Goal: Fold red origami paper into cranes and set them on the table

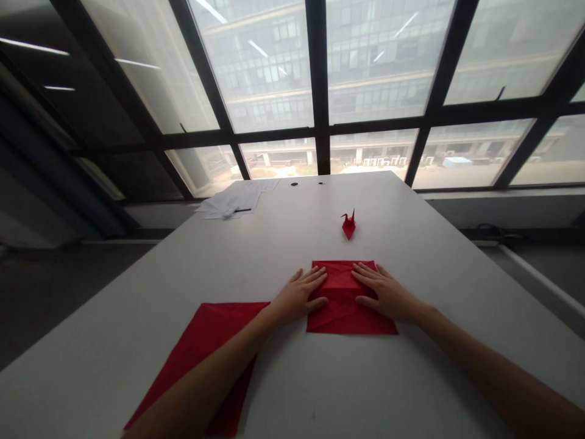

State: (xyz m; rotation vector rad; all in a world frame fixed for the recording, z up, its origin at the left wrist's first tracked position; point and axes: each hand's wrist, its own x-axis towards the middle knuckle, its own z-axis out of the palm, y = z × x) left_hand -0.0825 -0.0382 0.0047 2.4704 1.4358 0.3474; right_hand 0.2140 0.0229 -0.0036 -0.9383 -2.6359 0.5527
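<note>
A red sheet of paper (340,314) lies flat on the white table in front of me, with a crease running across its middle. My left hand (305,291) rests on its left edge, fingers stretched out and pointing to the upper right. On the right edge lies my right hand (382,291), also flat, its fingers spread and pointing to the upper left. Both hands touch the paper without gripping it. Beyond the sheet stands a small red folded paper crane (348,225).
A larger stack or sheet of red paper (214,329) lies at the left, partly under my left forearm. White papers (233,201) with a dark pen (242,210) are at the table's far left. Past the far edge of the table (292,238) are large windows (274,67).
</note>
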